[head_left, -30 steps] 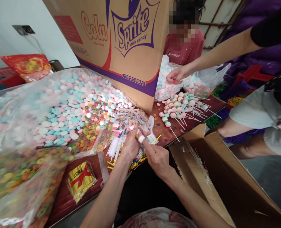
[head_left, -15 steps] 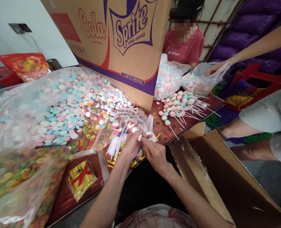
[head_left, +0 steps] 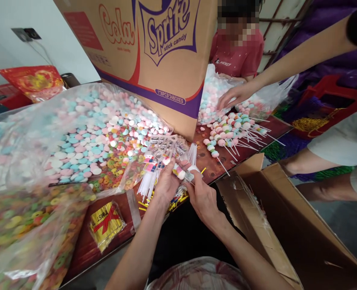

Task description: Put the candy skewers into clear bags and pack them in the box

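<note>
Above the table's near edge, my left hand [head_left: 167, 184] is closed around a marshmallow stick [head_left: 178, 172], whose pink, yellow and white pieces show past the fingers. My right hand [head_left: 205, 197] pinches a small clear plastic wrapper [head_left: 191, 176] at the candy's end; how far it covers the candy is hard to see. Just beyond my hands lie printed clear sleeves [head_left: 161, 146] and a bundle of white sticks [head_left: 192, 152]. Yellow twist ties [head_left: 178, 204] lie partly hidden beneath my hands.
A large carton [head_left: 154, 60] stands behind. Left are bags of marshmallows [head_left: 78, 149] and ring gummies [head_left: 18, 225], and a twist-tie pack [head_left: 106, 225]. Right are finished candy skewers [head_left: 231, 129], an open box [head_left: 275, 209] and a co-worker's reaching hand [head_left: 237, 94]. Another person sits behind.
My hands have moved slightly apart, and the clear wrapper now shows between them at the candy. The co-worker's hand has moved left, from the plastic bag to above the marshmallows.
</note>
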A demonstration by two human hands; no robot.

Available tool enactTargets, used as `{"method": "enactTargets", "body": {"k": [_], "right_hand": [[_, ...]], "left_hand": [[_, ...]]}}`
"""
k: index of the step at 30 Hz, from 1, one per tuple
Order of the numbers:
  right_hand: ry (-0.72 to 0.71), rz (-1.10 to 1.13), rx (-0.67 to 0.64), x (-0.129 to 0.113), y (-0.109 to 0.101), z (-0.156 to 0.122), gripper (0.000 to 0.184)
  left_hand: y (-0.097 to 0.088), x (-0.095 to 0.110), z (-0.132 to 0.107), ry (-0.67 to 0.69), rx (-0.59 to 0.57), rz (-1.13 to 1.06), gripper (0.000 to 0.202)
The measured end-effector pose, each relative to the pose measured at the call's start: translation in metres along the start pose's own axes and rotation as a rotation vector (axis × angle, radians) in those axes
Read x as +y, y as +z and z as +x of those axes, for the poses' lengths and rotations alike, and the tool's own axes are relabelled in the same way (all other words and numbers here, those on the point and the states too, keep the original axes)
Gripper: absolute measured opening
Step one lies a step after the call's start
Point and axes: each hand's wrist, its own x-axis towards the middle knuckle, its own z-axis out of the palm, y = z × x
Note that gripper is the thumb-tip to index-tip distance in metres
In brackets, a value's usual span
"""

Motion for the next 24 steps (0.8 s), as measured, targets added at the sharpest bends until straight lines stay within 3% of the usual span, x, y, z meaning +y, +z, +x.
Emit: {"method": "enactTargets", "body": {"k": [3,6,9,13,15,21,24], "right_hand": [[-0.036,-0.132,0.029,-0.010,0.002,0.003,0.040],[-0.040,-0.110,0.047,-0.016,0.003,0.005,0.033],[-0.017,0.067,0.030,-0.014,0.001,0.008,0.028],[0.082,0.399,-0.106,-0.007,-0.003,0.014,0.025],[0.093,0.432,-0.140,-0.005,-0.003,0.016,0.026],[0.027,-0.045,0.011,-0.013,0.011,0.011,0.027],[0.021,-0.136,0.009,-0.017,0.016,0.013,0.027]], "left_hand": [[0.000,-0.004,-0.005,0.046,-0.008,0.044,0.023],[-0.004,-0.005,-0.008,0.038,-0.041,0.058,0.026],[-0.009,-0.003,-0.010,0.037,-0.078,0.063,0.027],[-0.011,-0.002,-0.011,0.007,-0.082,0.075,0.028],[-0.010,-0.005,-0.011,0.011,-0.070,0.059,0.027],[-0.002,-0.016,-0.016,0.083,0.010,0.146,0.028],[-0.002,-0.016,-0.015,0.092,0.011,0.174,0.029]]}}
